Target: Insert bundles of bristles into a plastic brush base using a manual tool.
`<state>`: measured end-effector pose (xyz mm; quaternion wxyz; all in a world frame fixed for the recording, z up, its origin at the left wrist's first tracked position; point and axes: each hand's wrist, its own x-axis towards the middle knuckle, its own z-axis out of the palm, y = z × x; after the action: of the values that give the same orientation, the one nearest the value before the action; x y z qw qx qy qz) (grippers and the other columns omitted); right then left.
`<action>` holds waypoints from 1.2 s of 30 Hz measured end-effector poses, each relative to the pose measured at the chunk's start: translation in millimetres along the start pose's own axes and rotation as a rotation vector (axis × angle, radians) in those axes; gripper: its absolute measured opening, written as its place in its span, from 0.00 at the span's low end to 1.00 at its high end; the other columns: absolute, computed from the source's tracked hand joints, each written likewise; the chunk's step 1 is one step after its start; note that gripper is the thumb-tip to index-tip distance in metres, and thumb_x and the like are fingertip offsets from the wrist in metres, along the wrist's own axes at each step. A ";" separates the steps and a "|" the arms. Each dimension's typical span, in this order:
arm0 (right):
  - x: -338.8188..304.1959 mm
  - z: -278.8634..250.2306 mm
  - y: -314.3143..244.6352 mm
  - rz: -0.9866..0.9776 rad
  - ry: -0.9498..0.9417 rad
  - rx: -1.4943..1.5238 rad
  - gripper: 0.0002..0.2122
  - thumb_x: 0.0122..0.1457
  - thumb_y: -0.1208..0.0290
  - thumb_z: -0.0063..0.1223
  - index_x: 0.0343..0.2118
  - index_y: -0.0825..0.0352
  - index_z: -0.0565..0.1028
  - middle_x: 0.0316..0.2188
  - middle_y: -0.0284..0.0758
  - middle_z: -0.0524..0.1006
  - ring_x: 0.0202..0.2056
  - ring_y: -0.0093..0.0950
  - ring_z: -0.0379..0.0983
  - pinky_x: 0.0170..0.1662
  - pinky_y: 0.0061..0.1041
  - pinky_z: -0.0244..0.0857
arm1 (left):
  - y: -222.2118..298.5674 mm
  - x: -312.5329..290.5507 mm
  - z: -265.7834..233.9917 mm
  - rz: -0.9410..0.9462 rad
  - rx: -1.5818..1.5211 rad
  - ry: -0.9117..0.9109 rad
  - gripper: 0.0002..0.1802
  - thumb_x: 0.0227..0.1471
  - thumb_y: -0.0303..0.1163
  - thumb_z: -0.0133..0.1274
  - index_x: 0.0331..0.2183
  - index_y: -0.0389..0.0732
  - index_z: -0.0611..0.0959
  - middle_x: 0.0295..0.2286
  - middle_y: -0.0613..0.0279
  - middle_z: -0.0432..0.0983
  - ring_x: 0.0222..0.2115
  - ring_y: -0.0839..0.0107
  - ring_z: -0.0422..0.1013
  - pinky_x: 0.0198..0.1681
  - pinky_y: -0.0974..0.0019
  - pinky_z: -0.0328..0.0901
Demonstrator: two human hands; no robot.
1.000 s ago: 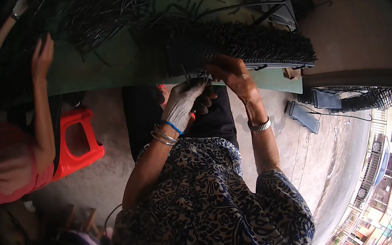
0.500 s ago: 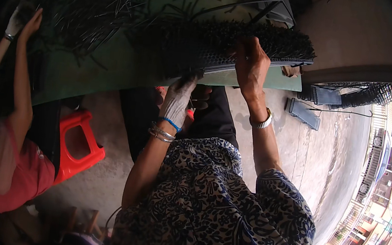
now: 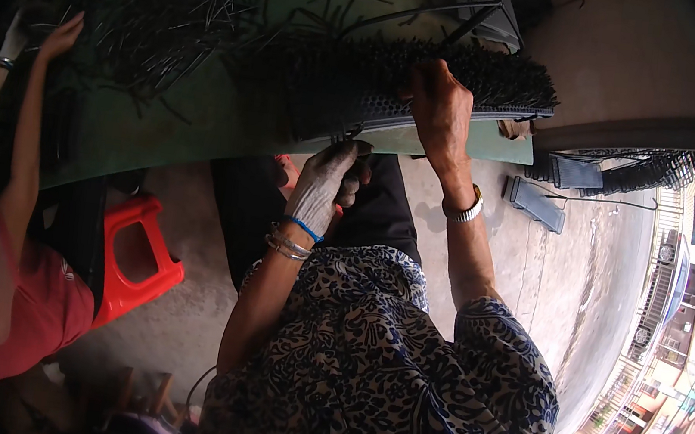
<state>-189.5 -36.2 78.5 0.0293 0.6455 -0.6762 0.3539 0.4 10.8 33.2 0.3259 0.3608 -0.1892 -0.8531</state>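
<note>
A long dark panel (image 3: 395, 110) with rows of holes lies along the near edge of the table. Thin black strips (image 3: 504, 76) stand densely packed along its far side. My right hand (image 3: 443, 112) is over the panel with its fingers pinched together, and whatever is between the fingertips is hidden. My left hand (image 3: 324, 178), in a pale glove with dark fingertips, is curled just below the panel's near edge. A few thin dark strips (image 3: 342, 136) poke up at its fingers.
The green tabletop (image 3: 129, 156) bears a large heap of loose black strips (image 3: 186, 15). Dark metal rods (image 3: 477, 12) rise behind the panel. On the left sits a co-worker in a pink top (image 3: 25, 299), by a red stool (image 3: 142, 265). Grey panels (image 3: 536, 204) are at the right.
My left hand has drawn back slightly from the panel's edge, and its fingers show more. My right hand has shifted a little to the left along the panel. The co-worker's hands moved slightly.
</note>
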 end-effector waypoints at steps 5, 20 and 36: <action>7.3 2.3 4.1 -0.023 -0.060 0.113 0.04 0.60 0.76 0.49 0.30 0.70 0.71 0.21 0.39 0.79 0.24 0.30 0.79 0.27 0.25 0.69 | -0.9 0.3 1.2 -0.024 -0.042 0.013 0.17 0.62 0.38 0.47 0.40 0.32 0.78 0.21 0.60 0.73 0.12 0.84 0.57 0.12 0.80 0.47; 17.5 -6.4 7.1 -0.083 -0.170 0.158 0.02 0.60 0.80 0.47 0.30 0.71 0.71 0.24 0.41 0.77 0.26 0.31 0.79 0.28 0.26 0.68 | -1.7 -5.6 0.4 -0.072 0.015 -0.144 0.17 0.64 0.37 0.44 0.46 0.34 0.77 0.21 0.61 0.74 0.11 0.86 0.54 0.12 0.80 0.47; 5.2 16.3 9.2 -0.094 -0.170 -0.215 0.05 0.55 0.70 0.54 0.34 0.59 0.78 0.28 0.37 0.72 0.31 0.39 0.72 0.32 0.37 0.68 | 1.4 -11.6 9.2 -0.063 0.045 -0.162 0.16 0.63 0.35 0.45 0.45 0.34 0.78 0.21 0.62 0.73 0.13 0.87 0.56 0.13 0.82 0.47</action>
<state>-191.8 -49.8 64.9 0.0575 0.6971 -0.6793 0.2219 0.3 18.6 45.9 0.2742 0.3034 -0.2225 -0.8850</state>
